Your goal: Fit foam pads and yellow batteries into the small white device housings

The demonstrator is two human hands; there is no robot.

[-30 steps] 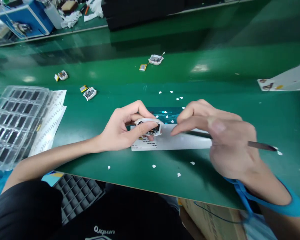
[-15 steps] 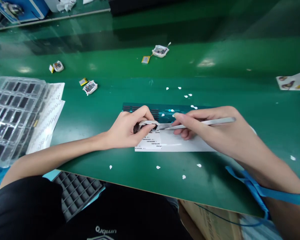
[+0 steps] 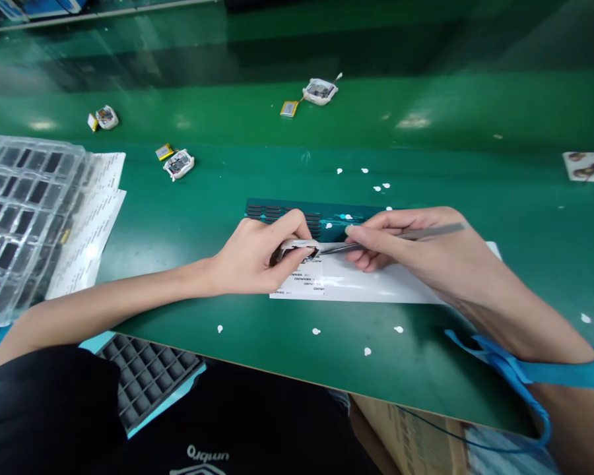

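Between thumb and fingers, my left hand (image 3: 270, 254) grips a small white watch case (image 3: 299, 247) with dark electronics showing inside; my fingers cover part of it. My right hand (image 3: 406, 244) is closed on metal tweezers (image 3: 336, 248), held nearly level. Their tips reach the right side of the case; whether they touch it or pinch anything is too small to tell. Under both hands lies a white printed adhesive sheet (image 3: 356, 284). Behind it is a dark teal strip (image 3: 257, 204) with rows of black pieces and some white tabs.
Opened white cases (image 3: 179, 164) with yellow-edged batteries (image 3: 289, 109) lie farther back. Clear compartment trays (image 3: 30, 158) and printed sheets (image 3: 109, 165) stand at left. Small white tabs (image 3: 316, 331) are scattered on the green table. A grey grid tray (image 3: 148, 373) is below the front edge. A blue strap (image 3: 559, 373) circles my right wrist.
The camera view has shifted slightly. The tweezers have turned in my right hand, their metal now looking darker, with the tips still by the case. My left hand keeps its grip.
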